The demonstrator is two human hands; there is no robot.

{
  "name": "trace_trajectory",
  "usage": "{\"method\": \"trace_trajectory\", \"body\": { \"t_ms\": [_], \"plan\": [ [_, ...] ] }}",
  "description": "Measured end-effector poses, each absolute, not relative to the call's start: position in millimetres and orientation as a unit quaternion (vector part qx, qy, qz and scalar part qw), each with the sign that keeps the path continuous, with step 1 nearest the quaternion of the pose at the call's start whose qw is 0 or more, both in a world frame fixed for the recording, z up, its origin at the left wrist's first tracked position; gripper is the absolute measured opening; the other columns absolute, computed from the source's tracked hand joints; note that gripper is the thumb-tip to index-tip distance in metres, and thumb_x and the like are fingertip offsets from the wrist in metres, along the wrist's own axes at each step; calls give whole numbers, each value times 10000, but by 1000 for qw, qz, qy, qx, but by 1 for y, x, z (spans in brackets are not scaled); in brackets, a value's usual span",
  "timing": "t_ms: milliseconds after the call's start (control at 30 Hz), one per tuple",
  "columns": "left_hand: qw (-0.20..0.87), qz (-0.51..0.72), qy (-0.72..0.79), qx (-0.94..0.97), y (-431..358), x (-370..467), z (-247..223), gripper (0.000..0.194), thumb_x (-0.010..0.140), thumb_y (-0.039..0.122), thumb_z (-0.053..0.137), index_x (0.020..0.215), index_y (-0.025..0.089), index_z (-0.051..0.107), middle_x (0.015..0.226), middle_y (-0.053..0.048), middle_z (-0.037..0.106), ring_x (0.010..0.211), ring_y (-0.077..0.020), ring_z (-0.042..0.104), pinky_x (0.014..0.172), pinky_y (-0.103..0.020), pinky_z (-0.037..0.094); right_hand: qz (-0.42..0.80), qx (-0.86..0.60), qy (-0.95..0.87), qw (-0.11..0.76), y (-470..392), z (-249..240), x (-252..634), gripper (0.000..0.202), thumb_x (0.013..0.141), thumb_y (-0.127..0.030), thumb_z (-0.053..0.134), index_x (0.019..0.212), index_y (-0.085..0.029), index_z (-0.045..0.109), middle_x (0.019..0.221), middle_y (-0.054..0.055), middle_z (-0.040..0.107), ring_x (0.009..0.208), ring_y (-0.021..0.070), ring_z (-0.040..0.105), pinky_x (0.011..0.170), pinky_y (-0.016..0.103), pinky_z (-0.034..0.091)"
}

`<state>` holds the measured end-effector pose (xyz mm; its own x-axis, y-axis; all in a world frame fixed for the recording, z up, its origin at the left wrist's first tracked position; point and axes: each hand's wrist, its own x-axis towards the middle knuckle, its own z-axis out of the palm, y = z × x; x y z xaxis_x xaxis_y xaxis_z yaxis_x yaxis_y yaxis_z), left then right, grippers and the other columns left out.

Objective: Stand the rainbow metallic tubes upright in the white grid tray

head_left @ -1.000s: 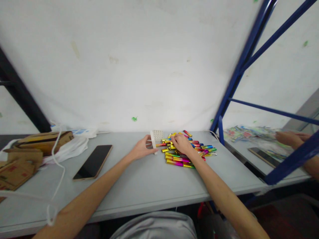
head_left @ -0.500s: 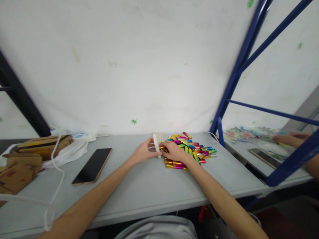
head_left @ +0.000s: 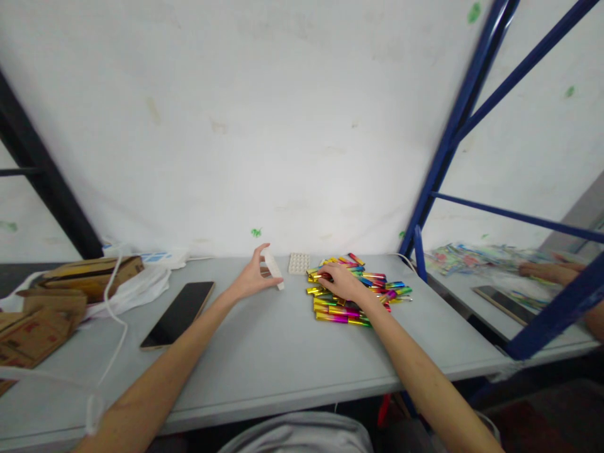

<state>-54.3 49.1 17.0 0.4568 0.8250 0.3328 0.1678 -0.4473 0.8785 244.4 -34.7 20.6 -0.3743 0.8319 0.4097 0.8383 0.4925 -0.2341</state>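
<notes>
My left hand (head_left: 252, 277) grips a small white rectangular rack (head_left: 272, 268) on edge, thumb below and fingers above. The rack leans, and its face is too small to make out well. Just right of it, a white board with rows of round marks or holes (head_left: 299, 263) lies flat near the wall. My right hand (head_left: 338, 281) is over the left side of a heap of shiny metallic-coloured tubes (head_left: 340, 312), gold, pink, green, blue and red. Its fingers curl down round a gold tube, with the fingertips partly hidden.
A dark phone (head_left: 177, 316) lies on the grey table (head_left: 264, 352), left of my left forearm. Cardboard boxes (head_left: 89, 277), a white plastic bag (head_left: 134, 292) and a white cable (head_left: 123, 327) are farther left. A blue metal frame (head_left: 434, 179) rises at right, with another person's hand (head_left: 542, 272) beyond.
Both hands were together at the white rack. My left hand has carried the rack leftward, uncovering the flat white board. My right hand has come away and rests on the tube heap.
</notes>
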Motion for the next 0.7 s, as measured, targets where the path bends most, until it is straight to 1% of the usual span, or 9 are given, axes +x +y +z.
{"method": "trace_trajectory", "body": {
  "t_ms": [100,167,267,367,467,533,600,633,700],
  "plan": [
    [371,421,374,738,62,-66,13,1091,644,452,872,1497,261,219,1178,-64,615,908,-242,752,864,-456,628,-14,-509,-826,243,-36,21,241,125,988,-224,616,1016,-141,706,986,94,703,922,206,615,875,328,451],
    [337,422,400,740,70,-72,9,1067,648,494,860,1483,236,246,1181,-75,645,980,-265,740,912,-461,607,-15,-513,-822,246,-36,22,239,132,995,-217,599,1028,-139,700,981,91,698,916,201,610,869,322,452],
    [230,404,453,761,79,-79,5,1022,628,544,860,1449,195,361,1246,-122,664,1145,-328,677,1019,-492,544,-23,-517,-819,248,-36,22,237,148,1000,-202,583,1065,-132,695,1014,103,699,960,210,609,904,333,452],
    [120,377,507,766,86,-79,0,803,637,531,844,1294,164,565,1308,-177,653,1283,-394,586,1126,-523,449,-41,-519,-818,245,-33,19,237,163,1009,-215,570,1076,-135,696,1039,114,691,1012,225,600,950,354,442],
    [79,351,538,762,89,-71,-3,605,696,488,799,1164,135,653,1346,-212,616,1341,-412,531,1163,-527,405,-40,-522,-818,238,-31,17,237,173,1021,-230,553,1069,-143,695,1032,111,678,1013,222,598,947,353,443],
    [64,370,539,754,83,-60,4,582,727,447,775,1187,115,648,1376,-219,580,1336,-406,528,1153,-537,413,-38,-521,-819,237,-31,17,236,174,1024,-238,549,1063,-147,693,1035,109,675,1009,219,599,944,351,444],
    [52,418,485,766,66,-47,22,550,758,445,756,1208,147,645,1368,-175,586,1332,-377,529,1158,-534,411,-38,-518,-820,241,-32,17,236,175,1027,-237,543,1070,-150,688,1048,110,678,1018,221,600,952,354,443],
    [57,444,449,774,52,-40,35,499,790,453,730,1187,160,655,1310,-156,621,1297,-358,558,1145,-520,430,-40,-517,-819,246,-33,18,236,176,1027,-234,540,1084,-149,684,1057,111,681,1028,224,601,960,356,442],
    [105,461,372,798,10,-30,67,352,876,463,646,1096,191,685,1095,-102,704,1080,-292,671,1040,-466,523,-41,-519,-814,259,-35,18,235,186,1025,-224,538,1130,-147,670,1077,115,686,1038,227,606,966,358,444]
  ]
}}
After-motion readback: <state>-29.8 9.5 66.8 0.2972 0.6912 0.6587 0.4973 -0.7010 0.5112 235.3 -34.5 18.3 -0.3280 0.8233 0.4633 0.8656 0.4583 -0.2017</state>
